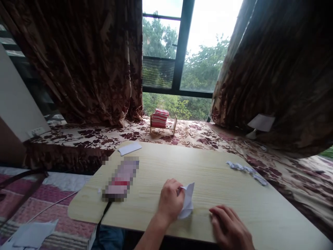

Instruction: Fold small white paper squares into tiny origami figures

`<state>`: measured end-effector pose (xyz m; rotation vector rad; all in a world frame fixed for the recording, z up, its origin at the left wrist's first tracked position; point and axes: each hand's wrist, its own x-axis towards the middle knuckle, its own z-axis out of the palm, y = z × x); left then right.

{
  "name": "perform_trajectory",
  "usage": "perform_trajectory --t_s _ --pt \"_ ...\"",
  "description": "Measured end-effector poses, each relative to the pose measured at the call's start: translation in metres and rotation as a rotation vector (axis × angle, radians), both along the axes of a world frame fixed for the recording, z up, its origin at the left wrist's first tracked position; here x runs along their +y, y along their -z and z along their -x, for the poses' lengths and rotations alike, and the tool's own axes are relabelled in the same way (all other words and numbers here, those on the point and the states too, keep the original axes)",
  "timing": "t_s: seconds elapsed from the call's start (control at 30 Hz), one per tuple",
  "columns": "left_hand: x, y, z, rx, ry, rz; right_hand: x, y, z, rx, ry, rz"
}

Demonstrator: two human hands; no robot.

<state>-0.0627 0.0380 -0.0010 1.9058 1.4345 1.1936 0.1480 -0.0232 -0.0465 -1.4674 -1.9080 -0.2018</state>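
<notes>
My left hand (pixel 171 200) is closed on a creased sheet of white paper (pixel 187 201), pinching it at its left edge above the light wooden table (pixel 166 163). The paper is partly folded, with one corner pointing up. To the right of the paper, apart from it, my right hand (pixel 230 225) rests at the near side of the table. Its fingers lie close together and curve slightly, and nothing shows in them. Toward the table's right edge lies a row of small crumpled white paper pieces (pixel 246 170).
A pixelated phone-like object (pixel 121 180) with a black strap lies on the table's left. Folded white paper (pixel 129 148) sits at the far left corner. On the windowsill stand a small rack (pixel 170 131) of striped cloths and a white lamp (pixel 261 123). More paper (pixel 35 234) lies lower left.
</notes>
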Motion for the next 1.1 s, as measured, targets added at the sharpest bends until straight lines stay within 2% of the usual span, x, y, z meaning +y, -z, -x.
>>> perform_trajectory --t_s 0.1,0.23,0.47,0.57,0.67,0.77,0.9,1.1 --pt "0.003 -0.003 -0.003 -0.014 -0.025 0.001 0.0 -0.012 0.009 -0.038 -0.034 0.027" --pt "0.01 -0.005 -0.015 -0.012 -0.034 -0.011 0.012 -0.02 -0.002 -0.035 -0.055 0.02" --pt "0.019 -0.001 -0.029 0.012 -0.015 -0.005 0.022 -0.016 -0.01 0.111 -0.107 -0.027" --pt "0.02 -0.001 -0.03 0.018 -0.002 0.03 0.026 -0.016 -0.011 0.221 -0.075 0.071" --pt "0.02 -0.002 -0.032 -0.005 0.014 0.051 0.036 -0.024 -0.013 0.427 -0.027 0.276" --pt "0.021 -0.004 -0.034 -0.116 0.016 0.101 0.052 -0.035 -0.007 0.627 -0.079 0.454" --pt "0.02 -0.004 -0.036 -0.161 0.002 0.156 0.066 -0.04 0.015 0.731 -0.153 0.463" --pt "0.017 -0.004 -0.038 -0.174 0.032 0.157 0.069 -0.033 0.03 0.757 -0.253 0.41"
